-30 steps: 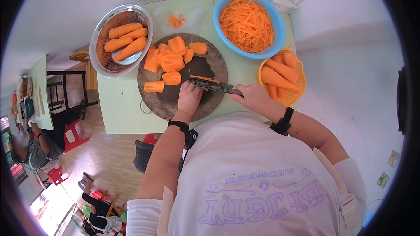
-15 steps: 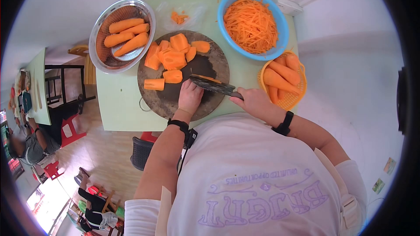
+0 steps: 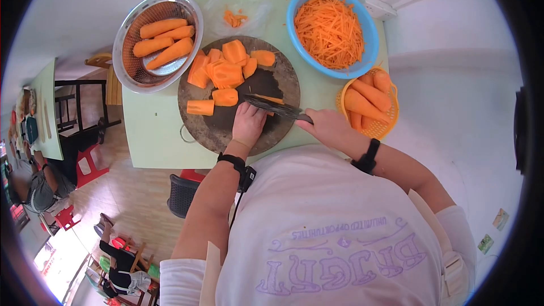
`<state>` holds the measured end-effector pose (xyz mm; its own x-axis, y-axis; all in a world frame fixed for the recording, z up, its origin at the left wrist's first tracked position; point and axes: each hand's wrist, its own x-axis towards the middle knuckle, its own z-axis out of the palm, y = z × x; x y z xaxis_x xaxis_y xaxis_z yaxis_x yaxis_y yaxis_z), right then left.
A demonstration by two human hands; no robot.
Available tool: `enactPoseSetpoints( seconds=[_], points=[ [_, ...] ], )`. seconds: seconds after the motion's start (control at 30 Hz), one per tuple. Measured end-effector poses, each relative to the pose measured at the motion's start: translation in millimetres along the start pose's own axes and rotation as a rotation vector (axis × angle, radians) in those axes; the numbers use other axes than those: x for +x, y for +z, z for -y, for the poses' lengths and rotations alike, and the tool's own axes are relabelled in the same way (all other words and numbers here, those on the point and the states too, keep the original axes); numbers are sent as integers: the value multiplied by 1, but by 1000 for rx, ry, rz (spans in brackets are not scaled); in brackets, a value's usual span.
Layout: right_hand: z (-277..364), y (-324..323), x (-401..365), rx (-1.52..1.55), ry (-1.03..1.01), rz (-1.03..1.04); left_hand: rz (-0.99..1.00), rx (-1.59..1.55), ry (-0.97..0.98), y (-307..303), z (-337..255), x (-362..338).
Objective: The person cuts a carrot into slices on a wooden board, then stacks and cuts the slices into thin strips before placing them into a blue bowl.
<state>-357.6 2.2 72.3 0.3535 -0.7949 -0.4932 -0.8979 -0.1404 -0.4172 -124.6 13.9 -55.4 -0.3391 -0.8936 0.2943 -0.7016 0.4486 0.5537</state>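
Note:
A cleaver (image 3: 275, 106) lies across the lower right of the round cutting board (image 3: 218, 130), its handle gripped in my right hand (image 3: 326, 129). My left hand (image 3: 249, 123) is on the board against the blade, fingers curled together; a carrot piece shows in part by the blade, but what the fingertips press is mostly hidden. An orange strip of carrot (image 3: 274, 100) shows along the blade's far side. Cut carrot slices (image 3: 226, 73) are piled on the board's upper left, with two chunks (image 3: 200, 107) below them.
A metal colander (image 3: 126, 68) with several carrots stands at the left, a blue basin (image 3: 370, 34) of carrot shreds at upper right. Below that basin sits a yellow basket (image 3: 378, 131) of carrots. A plastic bag (image 3: 258, 17) holds scraps. Other people are in the room at far left.
The cleaver blade is tilted slightly differently over the carrot, and a bit of carrot now shows below it. The whole view has shifted slightly.

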Motion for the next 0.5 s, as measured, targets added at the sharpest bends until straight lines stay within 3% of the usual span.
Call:
enactPoseSetpoints(
  seconds=[0.33, 0.5],
  points=[
    [-21, 22, 12, 164, -54, -147, -26, -48, -16, -3, -5, 4],
    [-19, 6, -8, 76, -42, -46, -13, 20, 2, -2, -3, 1]
  ],
)
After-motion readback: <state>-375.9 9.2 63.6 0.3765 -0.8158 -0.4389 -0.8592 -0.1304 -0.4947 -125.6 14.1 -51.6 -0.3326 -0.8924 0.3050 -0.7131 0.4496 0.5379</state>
